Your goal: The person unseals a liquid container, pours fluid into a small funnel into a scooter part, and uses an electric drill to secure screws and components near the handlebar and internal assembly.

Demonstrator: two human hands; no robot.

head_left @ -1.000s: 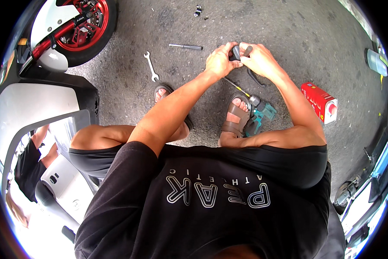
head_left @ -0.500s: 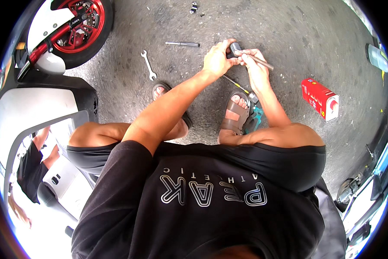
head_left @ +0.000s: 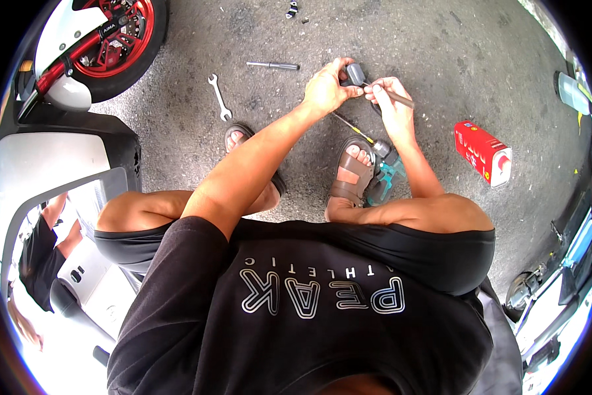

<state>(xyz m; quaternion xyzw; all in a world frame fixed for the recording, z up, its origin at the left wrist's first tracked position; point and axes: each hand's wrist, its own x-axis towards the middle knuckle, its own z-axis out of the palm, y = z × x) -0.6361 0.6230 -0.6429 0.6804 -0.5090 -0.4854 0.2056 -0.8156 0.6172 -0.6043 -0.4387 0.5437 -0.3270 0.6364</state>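
My left hand (head_left: 327, 89) is closed round a small dark grey block-shaped part (head_left: 356, 74), out in front of my feet. Pinched in my right hand (head_left: 393, 108) is a slim tool with a brown stick-like handle (head_left: 401, 99). Its thin tip points at the near side of the grey part; whether they touch I cannot tell. A short dark curved piece shows under my right fingers, partly hidden. Below the hands, a teal cordless drill (head_left: 387, 172) with a long yellow-banded bit lies beside my right sandal (head_left: 354, 170).
An open-end wrench (head_left: 219, 97) and a screwdriver (head_left: 273, 65) lie on the asphalt to the left. A red rectangular can (head_left: 483, 153) lies at right. A scooter's red-rimmed wheel (head_left: 119, 41) stands upper left. Small black parts (head_left: 292, 9) lie at the far edge.
The brown-handled tool has shifted slightly; its thin tip now shows beside the grey part. The grey part looks turned a little in my left hand. The whole view has moved slightly.
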